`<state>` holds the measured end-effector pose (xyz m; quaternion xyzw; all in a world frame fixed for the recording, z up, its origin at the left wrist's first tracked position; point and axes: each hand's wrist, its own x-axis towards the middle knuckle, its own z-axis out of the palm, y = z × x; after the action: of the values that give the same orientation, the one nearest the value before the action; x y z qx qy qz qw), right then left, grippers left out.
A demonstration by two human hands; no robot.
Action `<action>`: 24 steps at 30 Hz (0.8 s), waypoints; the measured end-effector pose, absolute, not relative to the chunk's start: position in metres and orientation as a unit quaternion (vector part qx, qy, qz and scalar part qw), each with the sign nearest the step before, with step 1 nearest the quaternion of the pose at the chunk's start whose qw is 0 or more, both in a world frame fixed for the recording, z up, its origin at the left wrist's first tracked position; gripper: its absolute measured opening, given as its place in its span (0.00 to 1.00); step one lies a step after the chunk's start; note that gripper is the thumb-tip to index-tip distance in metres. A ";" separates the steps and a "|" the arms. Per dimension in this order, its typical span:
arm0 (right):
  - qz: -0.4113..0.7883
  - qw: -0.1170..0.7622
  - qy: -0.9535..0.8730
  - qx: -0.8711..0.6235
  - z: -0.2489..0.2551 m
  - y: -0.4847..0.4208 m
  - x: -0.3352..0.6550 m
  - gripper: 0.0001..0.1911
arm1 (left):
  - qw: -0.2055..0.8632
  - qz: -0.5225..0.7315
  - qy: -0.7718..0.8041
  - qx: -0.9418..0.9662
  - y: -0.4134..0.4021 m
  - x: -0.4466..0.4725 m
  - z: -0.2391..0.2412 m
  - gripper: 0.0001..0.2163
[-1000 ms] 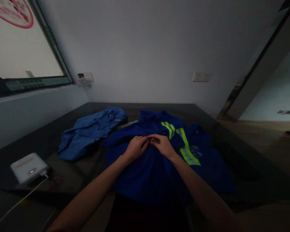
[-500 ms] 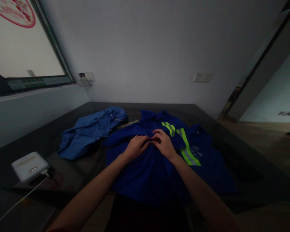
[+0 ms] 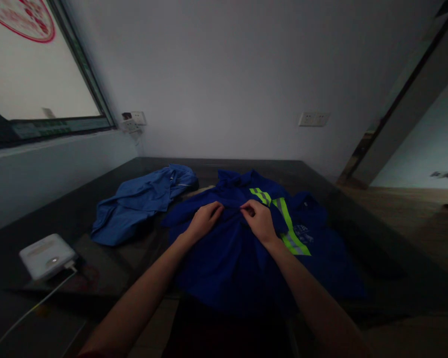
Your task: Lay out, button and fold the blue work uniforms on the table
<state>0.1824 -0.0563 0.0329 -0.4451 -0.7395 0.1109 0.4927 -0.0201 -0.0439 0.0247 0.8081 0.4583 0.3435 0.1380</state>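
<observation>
A dark blue work jacket [image 3: 231, 258] with yellow-green reflective stripes [image 3: 289, 231] lies spread on the dark table in front of me. My left hand [image 3: 203, 220] pinches the jacket's fabric near its upper middle. My right hand [image 3: 260, 221] pinches the same fabric a little to the right, beside the stripes. A short stretch of cloth runs between the two hands. Both forearms reach over the jacket's lower part.
A lighter blue garment [image 3: 142, 201] lies crumpled at the left rear of the dark table [image 3: 362, 248]. A white device [image 3: 47, 256] with a white cable sits at the table's left. Wall sockets [image 3: 313, 119] and a window [image 3: 33, 74] are behind; a doorway opens at the right.
Both hands have shifted slightly away from me and apart; earlier they touched at the jacket's middle, now a small gap of fabric shows between them.
</observation>
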 end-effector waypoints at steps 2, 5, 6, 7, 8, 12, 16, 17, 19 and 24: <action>0.087 0.501 -0.730 -0.456 0.035 -0.055 0.186 0.05 | 0.156 0.331 0.461 0.808 -0.036 -0.027 0.022 0.11; 0.068 0.515 -0.714 -0.469 0.038 -0.052 0.192 0.05 | 0.219 0.298 0.451 0.812 -0.028 -0.036 0.019 0.09; 0.067 0.519 -0.710 -0.471 0.038 -0.052 0.193 0.06 | 0.245 0.287 0.448 0.810 -0.027 -0.039 0.018 0.10; 0.067 0.522 -0.708 -0.472 0.039 -0.051 0.193 0.06 | 0.271 0.278 0.447 0.806 -0.027 -0.040 0.019 0.10; 0.068 0.524 -0.707 -0.471 0.039 -0.051 0.193 0.06 | 0.296 0.268 0.446 0.801 -0.028 -0.041 0.020 0.11; 0.058 0.540 -0.707 -0.454 0.041 -0.054 0.193 0.07 | 0.363 0.232 0.424 0.797 -0.033 -0.043 0.026 0.12; 0.038 0.557 -0.695 -0.454 0.041 -0.054 0.194 0.08 | 0.367 0.292 0.405 0.785 -0.033 -0.041 0.029 0.10; 0.035 0.559 -0.691 -0.457 0.041 -0.053 0.195 0.08 | 0.363 0.316 0.407 0.776 -0.033 -0.041 0.029 0.10; 0.037 0.553 -0.690 -0.467 0.038 -0.048 0.198 0.09 | 0.355 0.358 0.412 0.759 -0.032 -0.039 0.028 0.10; 0.054 0.483 -0.718 -0.499 0.030 -0.040 0.202 0.13 | 0.292 0.438 0.418 0.740 -0.037 -0.031 0.030 0.08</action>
<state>0.2015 -0.0398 0.0302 -0.4991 -0.7177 0.0544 0.4825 -0.0306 -0.0370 0.0305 0.7403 0.4178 0.4384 0.2919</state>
